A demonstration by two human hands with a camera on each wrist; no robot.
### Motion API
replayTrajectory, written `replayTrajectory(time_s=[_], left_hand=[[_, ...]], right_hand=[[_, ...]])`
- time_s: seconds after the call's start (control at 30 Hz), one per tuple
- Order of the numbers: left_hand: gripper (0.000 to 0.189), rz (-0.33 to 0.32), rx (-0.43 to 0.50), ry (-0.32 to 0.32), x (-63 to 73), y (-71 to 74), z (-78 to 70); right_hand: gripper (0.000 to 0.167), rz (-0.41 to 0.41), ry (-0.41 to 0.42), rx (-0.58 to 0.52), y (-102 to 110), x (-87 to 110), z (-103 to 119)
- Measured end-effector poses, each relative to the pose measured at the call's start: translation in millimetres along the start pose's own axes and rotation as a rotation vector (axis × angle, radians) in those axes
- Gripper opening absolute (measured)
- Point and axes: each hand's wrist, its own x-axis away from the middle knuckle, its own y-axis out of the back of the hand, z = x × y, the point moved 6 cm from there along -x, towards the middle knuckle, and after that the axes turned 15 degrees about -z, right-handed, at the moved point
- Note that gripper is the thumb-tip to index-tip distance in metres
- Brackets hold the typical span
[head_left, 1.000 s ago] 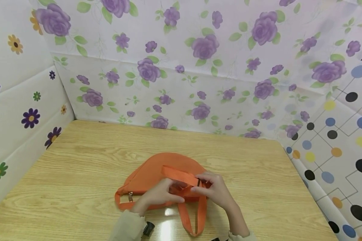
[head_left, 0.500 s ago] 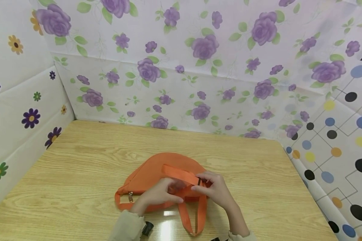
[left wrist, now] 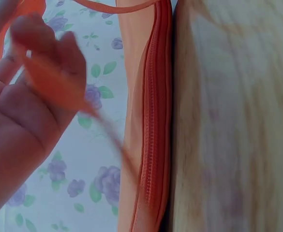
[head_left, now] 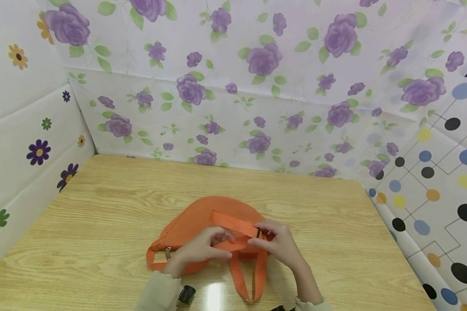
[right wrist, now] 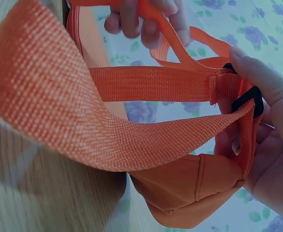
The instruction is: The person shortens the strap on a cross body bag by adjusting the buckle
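An orange waist bag (head_left: 222,205) lies on the table, its curved side away from me. My right hand (head_left: 279,242) pinches the webbing strap (right wrist: 151,83) at a black slider buckle (right wrist: 250,102), thumb on the near side. Left of it, my left hand (head_left: 202,247) holds a stretch of the same strap (left wrist: 54,84) in its curled fingers, blurred in the left wrist view. A strap loop (head_left: 253,280) hangs from the right hand toward the front. The bag's long zip (left wrist: 153,121) appears shut, and a metal zip pull (head_left: 168,252) shows at its left end.
The wood-grain table (head_left: 120,207) spreads around the bag. Flower-printed sheeting (head_left: 218,108) stands behind it, with a dotted sheet (head_left: 432,216) along the right. Black wrist mounts (head_left: 187,294) sit near the sleeves.
My left hand has shifted slightly left and its fingers have curled, drawing a length of strap out from the buckle side. The right hand keeps its grip at the buckle.
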Motion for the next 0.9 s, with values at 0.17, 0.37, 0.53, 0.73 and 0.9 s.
replayTrajectory(time_s=[0.17,0.37,0.53,0.73,0.9], left_hand=[[0.013,0.002,-0.005,-0.05,0.4,2.2,-4.1],[0.012,-0.05,0.008,-0.055,1.1,6.1,-10.3],[0.011,-0.098,0.004,-0.055,1.1,9.5,-9.8],[0.012,-0.108,0.022,-0.013,3.8,12.8,-11.4],[0.015,-0.114,0.021,0.008,5.2,16.5,-12.7]], right_hand=[[0.021,-0.002,0.007,-0.014,2,0.2,-1],[0.021,-0.001,0.014,-0.03,2,0.8,-2],[0.021,-0.005,0.026,-0.038,3,1.7,-1],[0.021,0.01,0.039,-0.044,3,2.9,-1],[0.021,0.016,0.068,-0.032,2,3.0,1]])
